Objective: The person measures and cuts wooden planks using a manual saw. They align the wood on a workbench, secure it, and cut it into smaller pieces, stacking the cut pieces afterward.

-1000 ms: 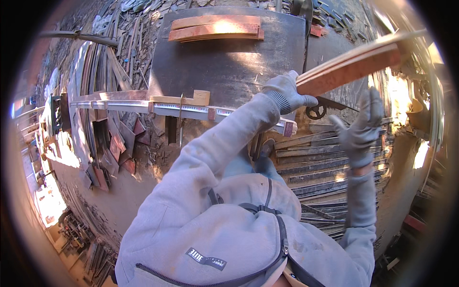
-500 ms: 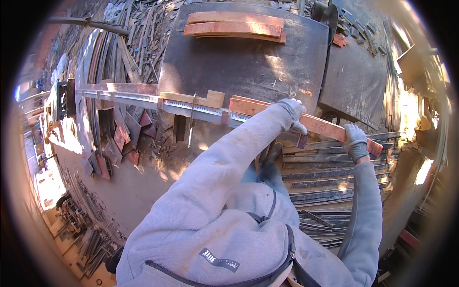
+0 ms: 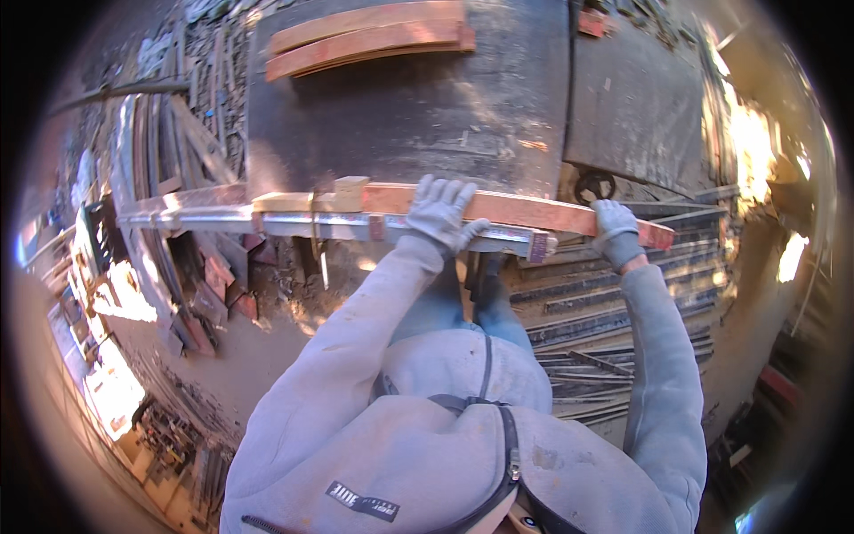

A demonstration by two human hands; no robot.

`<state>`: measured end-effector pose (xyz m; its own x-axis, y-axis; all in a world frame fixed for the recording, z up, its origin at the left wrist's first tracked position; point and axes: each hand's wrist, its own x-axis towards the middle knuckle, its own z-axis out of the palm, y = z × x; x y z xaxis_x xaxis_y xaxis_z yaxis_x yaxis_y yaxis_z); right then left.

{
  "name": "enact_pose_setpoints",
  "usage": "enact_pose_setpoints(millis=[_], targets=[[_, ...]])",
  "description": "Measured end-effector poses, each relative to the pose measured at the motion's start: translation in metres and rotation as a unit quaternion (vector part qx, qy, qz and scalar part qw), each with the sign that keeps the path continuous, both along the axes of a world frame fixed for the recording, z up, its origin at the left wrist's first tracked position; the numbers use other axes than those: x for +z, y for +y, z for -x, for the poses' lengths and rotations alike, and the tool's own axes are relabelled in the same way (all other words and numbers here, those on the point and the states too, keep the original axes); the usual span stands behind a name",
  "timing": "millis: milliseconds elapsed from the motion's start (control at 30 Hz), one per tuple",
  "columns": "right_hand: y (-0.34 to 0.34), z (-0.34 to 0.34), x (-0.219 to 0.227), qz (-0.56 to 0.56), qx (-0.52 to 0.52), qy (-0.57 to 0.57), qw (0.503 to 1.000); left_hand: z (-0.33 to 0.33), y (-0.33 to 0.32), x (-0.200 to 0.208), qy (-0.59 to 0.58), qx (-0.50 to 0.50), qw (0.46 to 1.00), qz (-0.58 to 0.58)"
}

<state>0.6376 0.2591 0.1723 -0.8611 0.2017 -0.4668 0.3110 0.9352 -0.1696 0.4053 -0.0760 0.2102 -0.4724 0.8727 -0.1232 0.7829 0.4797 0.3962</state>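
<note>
A reddish wooden plank lies along the near edge of the dark worktable, its left end against a pale wooden stop block. My left hand, in a pale glove, presses on the plank with fingers stretched across it and thumb apart over the metal rail. Near the plank's right end, my gloved right hand is closed around it. In front of the plank runs a metal rail with a measuring scale; my left hand and wrist cover part of it.
Several reddish planks lie stacked on the dark worktable. A dark wheel sits beside the right-hand table panel. Long dark strips lie below right; scrap wood is piled at left.
The plank has slid left, and its end now meets the stop block. My left hand has gone from gripping it to lying flat on top; my right hand has moved left with it.
</note>
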Motion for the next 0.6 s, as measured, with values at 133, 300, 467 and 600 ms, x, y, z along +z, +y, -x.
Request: enact_pose_setpoints(millis=[133,300,467,600], targets=[[0.022,-0.017,0.004,-0.027,0.062,0.115,0.991,0.001,0.013,-0.004,-0.018,0.026,0.999,-0.002],[0.075,-0.052,0.029,-0.137,0.003,-0.087,0.987,0.001,0.019,-0.003,0.002,0.028,1.000,-0.005],[0.087,-0.050,0.033,-0.132,0.053,-0.120,0.983,0.001,0.018,-0.005,0.038,0.020,0.999,-0.023],[0.081,-0.042,0.043,-0.132,0.035,-0.132,0.982,0.003,0.020,-0.008,0.077,-0.009,0.996,-0.044]])
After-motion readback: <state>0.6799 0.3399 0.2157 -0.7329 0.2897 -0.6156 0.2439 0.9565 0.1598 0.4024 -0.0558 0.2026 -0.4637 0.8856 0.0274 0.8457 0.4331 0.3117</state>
